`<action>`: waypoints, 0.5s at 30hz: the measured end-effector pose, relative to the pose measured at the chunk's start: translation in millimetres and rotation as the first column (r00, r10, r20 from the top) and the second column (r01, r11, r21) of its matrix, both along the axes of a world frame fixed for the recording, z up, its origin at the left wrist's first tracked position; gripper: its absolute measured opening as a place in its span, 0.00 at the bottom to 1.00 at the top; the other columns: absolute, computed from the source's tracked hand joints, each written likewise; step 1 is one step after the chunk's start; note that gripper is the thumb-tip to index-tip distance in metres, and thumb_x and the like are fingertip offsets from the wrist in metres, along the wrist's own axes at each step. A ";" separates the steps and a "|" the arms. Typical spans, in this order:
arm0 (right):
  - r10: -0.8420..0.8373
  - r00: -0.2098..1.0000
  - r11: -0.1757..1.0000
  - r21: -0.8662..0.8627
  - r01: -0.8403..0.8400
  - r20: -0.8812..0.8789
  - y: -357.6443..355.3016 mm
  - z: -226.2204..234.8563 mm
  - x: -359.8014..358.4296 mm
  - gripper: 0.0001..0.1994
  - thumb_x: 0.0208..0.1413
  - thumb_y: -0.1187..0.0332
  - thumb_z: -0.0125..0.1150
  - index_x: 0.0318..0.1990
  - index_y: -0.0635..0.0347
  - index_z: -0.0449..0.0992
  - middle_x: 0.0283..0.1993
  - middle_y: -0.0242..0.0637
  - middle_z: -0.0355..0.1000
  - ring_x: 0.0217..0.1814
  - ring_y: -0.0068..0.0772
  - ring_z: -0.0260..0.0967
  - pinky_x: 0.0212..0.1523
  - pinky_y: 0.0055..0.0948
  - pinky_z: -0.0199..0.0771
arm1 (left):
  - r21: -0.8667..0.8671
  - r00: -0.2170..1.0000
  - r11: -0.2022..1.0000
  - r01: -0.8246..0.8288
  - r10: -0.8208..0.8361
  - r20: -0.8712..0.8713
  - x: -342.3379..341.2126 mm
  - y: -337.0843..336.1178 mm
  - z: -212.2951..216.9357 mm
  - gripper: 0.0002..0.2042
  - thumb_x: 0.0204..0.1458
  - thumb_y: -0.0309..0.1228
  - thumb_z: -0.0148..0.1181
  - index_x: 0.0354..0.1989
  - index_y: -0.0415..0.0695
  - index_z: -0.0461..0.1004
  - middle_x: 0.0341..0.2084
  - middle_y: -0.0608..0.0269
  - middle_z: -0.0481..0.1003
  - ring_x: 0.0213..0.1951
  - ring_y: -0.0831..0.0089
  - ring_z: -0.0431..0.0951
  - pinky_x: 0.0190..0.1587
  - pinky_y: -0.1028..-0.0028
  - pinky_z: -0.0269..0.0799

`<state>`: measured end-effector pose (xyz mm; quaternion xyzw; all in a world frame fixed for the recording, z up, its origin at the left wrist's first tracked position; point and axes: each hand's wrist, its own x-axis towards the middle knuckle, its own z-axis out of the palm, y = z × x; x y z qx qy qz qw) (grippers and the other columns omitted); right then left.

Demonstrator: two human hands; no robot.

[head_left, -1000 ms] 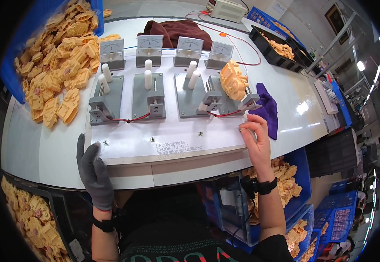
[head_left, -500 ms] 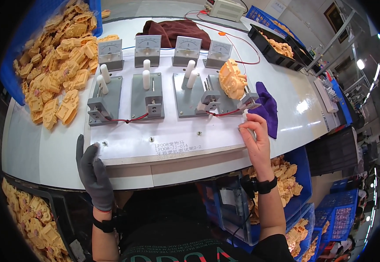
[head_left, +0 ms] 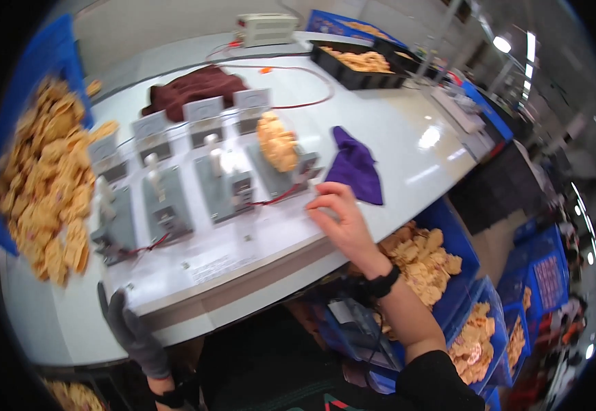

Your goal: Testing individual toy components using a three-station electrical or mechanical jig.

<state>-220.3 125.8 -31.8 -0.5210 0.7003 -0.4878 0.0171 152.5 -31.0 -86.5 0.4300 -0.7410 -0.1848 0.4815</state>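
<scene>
My right hand (head_left: 339, 218) is at the front right of a white board (head_left: 164, 264), its fingers curled and closed. A small white tip shows at the fingertips; whatever lies between them is too small and blurred to name. Just beyond, a peach plastic housing (head_left: 277, 142) stands on the rightmost grey test station (head_left: 270, 171). My left hand (head_left: 132, 325), in a grey glove, rests by the board's front left corner with fingers stretched and apart, holding nothing. Three other grey stations with upright white posts (head_left: 152, 172) carry no housing.
Panel meters (head_left: 205, 113) line the board's back. Peach housings (head_left: 51, 171) heap out of a blue crate at left; more fill bins (head_left: 421, 267) below right and a black tray (head_left: 359, 61) behind. A purple cloth (head_left: 356, 168), brown cloth (head_left: 191, 89) and power supply (head_left: 267, 29) lie around.
The whole view has swung and tilted, blurring the scene and shifting the bench leftward. Both hands keep nearly the same places at the board, and the housing stays on the rightmost station.
</scene>
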 end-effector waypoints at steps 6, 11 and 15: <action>0.055 0.997 0.997 -0.054 -0.052 0.061 -4.4 -2.7 4.5 0.05 0.56 0.67 0.62 0.37 0.56 0.77 0.54 0.41 0.64 0.59 0.43 0.62 0.60 0.35 0.61 | -0.083 0.997 0.996 0.015 -0.009 0.071 26.1 -17.4 -16.0 0.19 0.68 0.33 0.39 0.60 0.34 0.65 0.65 0.49 0.59 0.66 0.59 0.60 0.67 0.64 0.54; 0.026 0.997 0.989 -0.147 -0.014 0.076 -1.6 -11.7 1.9 0.05 0.53 0.67 0.63 0.34 0.56 0.77 0.52 0.40 0.66 0.55 0.42 0.63 0.56 0.36 0.63 | -0.254 0.998 0.966 0.040 -0.027 0.055 -4.7 -9.4 4.7 0.20 0.66 0.35 0.46 0.60 0.32 0.65 0.56 0.44 0.69 0.51 0.55 0.73 0.55 0.62 0.69; 0.032 0.997 0.986 -0.163 -0.020 0.074 -3.5 -8.6 1.7 0.04 0.53 0.68 0.63 0.34 0.56 0.77 0.52 0.39 0.65 0.55 0.40 0.63 0.55 0.34 0.65 | -0.277 0.995 0.959 0.064 -0.039 0.096 -0.4 -15.5 1.0 0.20 0.67 0.35 0.45 0.59 0.32 0.65 0.55 0.44 0.70 0.51 0.55 0.73 0.55 0.61 0.69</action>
